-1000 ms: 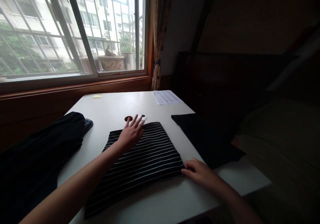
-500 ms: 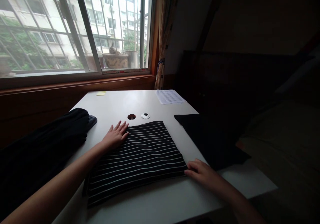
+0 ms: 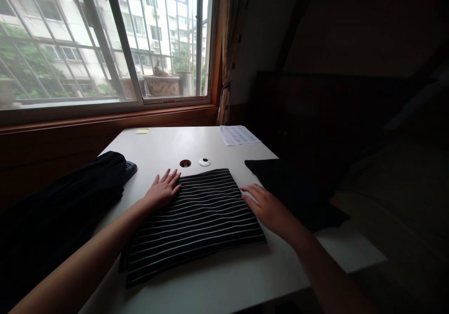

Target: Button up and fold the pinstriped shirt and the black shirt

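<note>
A black cloth with thin white stripes [image 3: 203,216], folded into a rough rectangle, lies flat on the white table [image 3: 168,141]. It looks like a folded garment, though its exact kind does not show. My left hand [image 3: 163,190] rests palm down with fingers spread on its far left corner. Beside the right edge, my right hand [image 3: 261,204] has its fingers stretched toward the cloth, fingertips at or just off the edge; nothing shows in its grasp. I cannot tell whether the fingertips touch the fabric.
Dark clothing [image 3: 70,202] is heaped on the left side of the table. Another dark cloth [image 3: 294,192] hangs over the right edge. Toward the back are printed papers [image 3: 239,135], a yellow note [image 3: 142,131], a round hole [image 3: 185,163] and its white cover [image 3: 204,162].
My right hand has let go of the cloth's near right corner and moved up along the right edge, its fingers opening. My left hand has stayed in place on the cloth.
</note>
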`<move>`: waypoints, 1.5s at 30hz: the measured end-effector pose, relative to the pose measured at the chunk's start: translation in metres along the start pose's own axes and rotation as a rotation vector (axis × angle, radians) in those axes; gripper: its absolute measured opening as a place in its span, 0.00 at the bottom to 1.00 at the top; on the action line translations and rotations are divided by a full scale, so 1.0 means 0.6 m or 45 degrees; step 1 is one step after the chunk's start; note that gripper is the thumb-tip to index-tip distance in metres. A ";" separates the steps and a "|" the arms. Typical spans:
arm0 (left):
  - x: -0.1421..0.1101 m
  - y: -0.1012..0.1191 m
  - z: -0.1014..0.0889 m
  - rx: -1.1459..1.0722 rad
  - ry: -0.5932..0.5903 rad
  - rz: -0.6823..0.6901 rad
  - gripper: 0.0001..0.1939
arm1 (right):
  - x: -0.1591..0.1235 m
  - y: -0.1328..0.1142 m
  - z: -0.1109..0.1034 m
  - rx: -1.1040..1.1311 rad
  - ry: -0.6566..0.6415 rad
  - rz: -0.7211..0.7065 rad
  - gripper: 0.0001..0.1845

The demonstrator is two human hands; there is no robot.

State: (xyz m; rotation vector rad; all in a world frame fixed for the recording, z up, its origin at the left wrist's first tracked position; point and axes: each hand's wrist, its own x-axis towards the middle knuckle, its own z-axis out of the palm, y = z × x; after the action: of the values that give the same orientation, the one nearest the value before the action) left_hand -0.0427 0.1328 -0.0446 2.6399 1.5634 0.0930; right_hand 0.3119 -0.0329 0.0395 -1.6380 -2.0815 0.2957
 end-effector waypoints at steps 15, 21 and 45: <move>0.002 0.008 -0.028 0.045 -0.084 -0.059 0.33 | 0.048 -0.032 0.145 -0.155 -0.498 -0.334 0.41; -0.033 0.123 -0.051 0.151 0.154 0.189 0.33 | 0.049 -0.034 0.153 -0.193 -0.452 -0.307 0.42; -0.164 0.027 0.007 0.002 0.053 -0.068 0.33 | -0.001 0.134 0.110 -0.415 -0.329 -0.017 0.35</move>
State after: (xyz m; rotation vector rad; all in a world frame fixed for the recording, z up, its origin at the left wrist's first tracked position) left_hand -0.0757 0.0385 -0.0491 2.6115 1.6462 0.1444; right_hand 0.3484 -0.0043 -0.0535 -1.8528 -2.4367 0.1767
